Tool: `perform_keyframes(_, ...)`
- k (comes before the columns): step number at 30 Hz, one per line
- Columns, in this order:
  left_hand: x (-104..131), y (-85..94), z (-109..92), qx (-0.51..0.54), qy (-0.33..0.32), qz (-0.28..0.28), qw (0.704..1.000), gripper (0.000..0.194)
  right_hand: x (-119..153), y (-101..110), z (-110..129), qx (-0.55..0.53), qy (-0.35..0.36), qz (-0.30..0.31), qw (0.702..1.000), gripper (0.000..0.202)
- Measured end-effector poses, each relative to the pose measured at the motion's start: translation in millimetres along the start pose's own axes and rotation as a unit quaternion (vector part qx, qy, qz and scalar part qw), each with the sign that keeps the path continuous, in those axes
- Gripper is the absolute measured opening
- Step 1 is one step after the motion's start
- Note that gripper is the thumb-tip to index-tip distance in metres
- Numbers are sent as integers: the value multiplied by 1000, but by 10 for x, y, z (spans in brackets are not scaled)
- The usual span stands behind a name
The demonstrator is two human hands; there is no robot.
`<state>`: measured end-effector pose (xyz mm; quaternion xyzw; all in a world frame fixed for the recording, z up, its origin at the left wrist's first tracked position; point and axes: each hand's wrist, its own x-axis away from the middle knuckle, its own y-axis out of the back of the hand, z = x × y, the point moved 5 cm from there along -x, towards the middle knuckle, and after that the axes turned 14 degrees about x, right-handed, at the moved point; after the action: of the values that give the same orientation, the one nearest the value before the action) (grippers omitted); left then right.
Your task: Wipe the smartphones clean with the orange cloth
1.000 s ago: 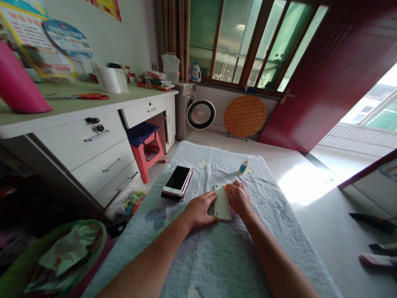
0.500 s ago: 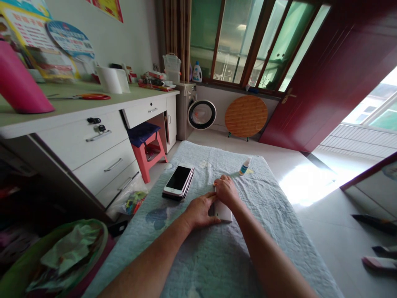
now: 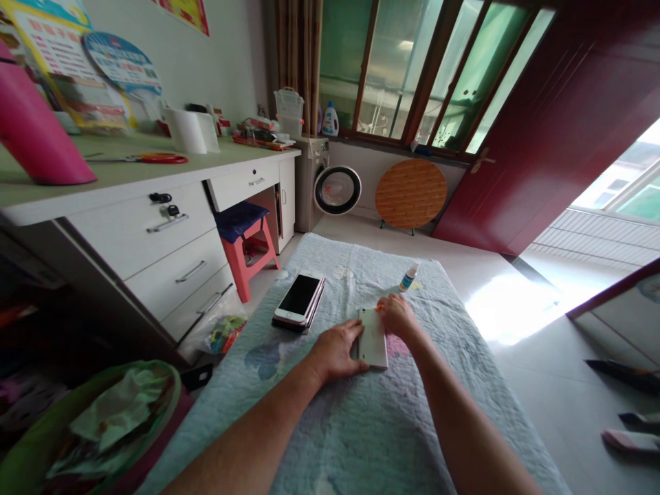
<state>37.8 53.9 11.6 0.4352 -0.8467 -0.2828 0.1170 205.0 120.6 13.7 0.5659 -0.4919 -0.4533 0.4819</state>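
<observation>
A white phone point(image 3: 372, 342) lies back side up on the quilted cloth point(image 3: 330, 426). My left hand point(image 3: 337, 352) grips its left edge, thumb at the near end and fingers at the far left side. At the phone's upper right corner is my right hand point(image 3: 399, 317), its fingers closed on a small orange object point(image 3: 380, 307), mostly hidden. Left of my hands, a white phone with a black screen point(image 3: 299, 298) rests on a dark one. Beyond my right hand stands a small bottle point(image 3: 409, 277) with a blue label.
On the left is a desk point(image 3: 155, 180) with scissors point(image 3: 155, 158) and a pink bottle point(image 3: 44, 130). A pink stool point(image 3: 248, 256) stands beside it. A bin point(image 3: 178, 405) is at the lower left. The washing machine's door point(image 3: 337, 190) hangs open at the back.
My right hand has moved right, from the phone's far left corner to its right corner, uncovering the phone's back. My left hand stays at the left edge.
</observation>
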Motion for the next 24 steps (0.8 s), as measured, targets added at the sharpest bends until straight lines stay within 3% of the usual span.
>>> perform_keyframes(6,-17,-19,39,3,-14,3,1000,77,89,20,124,-3,0,-29,1000,27)
perform_keyframes(15,-9,-14,24,46,-35,-8,998,75,64,45,396,-50,56,-68,995,28)
perform_keyframes(21,-18,-24,129,68,-13,-83,994,99,171,84,447,-64,115,-70,989,25)
perform_keyframes(24,-16,-34,148,78,-22,-89,993,111,251,100,465,-76,136,-59,986,25)
